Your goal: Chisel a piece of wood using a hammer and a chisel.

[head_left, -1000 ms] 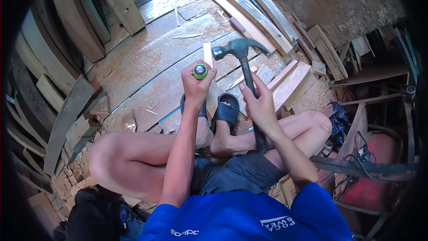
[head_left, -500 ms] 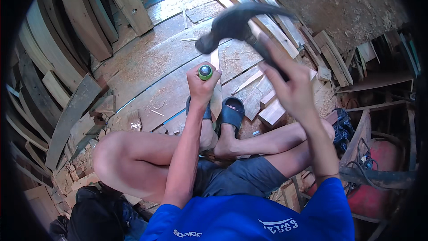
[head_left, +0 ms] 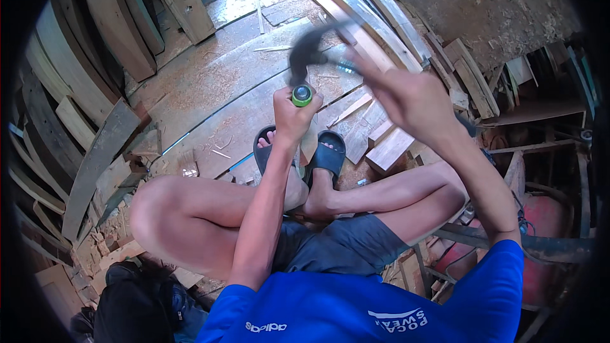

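My left hand (head_left: 292,117) is closed around a green-handled tool (head_left: 302,93), seen end-on with its metal cap upward; its lower end is hidden by the fist. A pale wooden strip (head_left: 309,143) lies below it, between my sandalled feet (head_left: 327,159). My right hand (head_left: 413,98), raised at the right, grips a claw hammer (head_left: 308,51). The blurred hammer head is just above and beyond the green handle in the picture; whether they touch I cannot tell.
Curved boards (head_left: 95,44) lean along the left, and long planks (head_left: 362,6) lie at the upper right. Short blocks (head_left: 394,149) rest on the shaving-strewn floor (head_left: 210,108). A red object with a metal frame (head_left: 534,260) is at right, a dark bag (head_left: 133,305) at lower left.
My right hand has risen toward me and moved right, swinging the hammer; its head is now higher in the picture. My left hand and the green-handled tool have shifted slightly right.
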Action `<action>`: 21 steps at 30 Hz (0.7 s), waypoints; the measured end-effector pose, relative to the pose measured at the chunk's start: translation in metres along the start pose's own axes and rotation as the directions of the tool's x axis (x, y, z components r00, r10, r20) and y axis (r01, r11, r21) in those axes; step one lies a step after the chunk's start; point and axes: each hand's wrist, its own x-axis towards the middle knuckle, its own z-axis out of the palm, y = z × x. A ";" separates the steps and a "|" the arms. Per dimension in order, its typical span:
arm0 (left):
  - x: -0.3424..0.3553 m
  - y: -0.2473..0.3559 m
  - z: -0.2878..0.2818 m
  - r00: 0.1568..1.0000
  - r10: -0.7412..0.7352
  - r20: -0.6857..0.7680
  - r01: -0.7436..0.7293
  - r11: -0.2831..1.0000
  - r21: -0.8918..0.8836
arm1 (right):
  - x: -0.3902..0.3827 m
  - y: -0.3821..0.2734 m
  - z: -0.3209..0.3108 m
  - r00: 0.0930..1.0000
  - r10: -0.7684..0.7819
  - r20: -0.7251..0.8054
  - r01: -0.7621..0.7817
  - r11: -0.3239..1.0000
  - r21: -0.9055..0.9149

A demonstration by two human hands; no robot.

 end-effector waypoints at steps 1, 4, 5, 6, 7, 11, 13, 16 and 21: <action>0.000 0.001 0.000 1.000 0.003 0.002 -0.003 1.000 -0.004 | 0.001 0.002 -0.002 0.999 0.034 0.033 -0.034 0.999 -0.009; 0.001 0.000 0.001 1.000 -0.011 0.023 0.010 1.000 0.019 | -0.002 0.007 -0.011 0.960 0.091 -0.265 -0.029 0.973 0.231; 0.001 0.000 0.001 0.999 -0.026 0.021 0.025 0.999 0.019 | -0.003 0.006 -0.012 0.904 0.124 -0.409 0.043 0.926 0.375; 0.001 0.000 0.002 0.999 -0.032 0.019 0.032 0.999 0.021 | -0.003 0.005 -0.012 0.911 0.061 -0.408 0.102 0.925 0.367; 0.001 0.000 0.002 1.000 -0.015 0.019 0.014 0.999 0.035 | -0.004 0.006 -0.015 0.909 0.050 -0.414 0.121 0.919 0.376; -0.001 0.000 0.004 0.998 0.060 0.017 -0.061 0.997 0.048 | -0.001 0.006 -0.013 0.997 0.053 0.063 -0.051 0.998 -0.028; -0.001 -0.001 0.005 0.995 0.097 0.026 -0.099 0.994 0.051 | 0.000 0.008 -0.011 0.961 -0.022 -0.276 0.061 0.989 0.136; -0.003 -0.001 0.005 1.000 0.001 0.020 -0.002 0.999 0.050 | -0.003 0.009 -0.014 0.908 -0.002 -0.420 0.137 0.947 0.292; -0.004 -0.002 0.005 0.996 0.079 0.032 -0.080 0.996 0.025 | -0.002 0.005 -0.022 0.998 -0.002 -0.066 -0.003 0.997 -0.076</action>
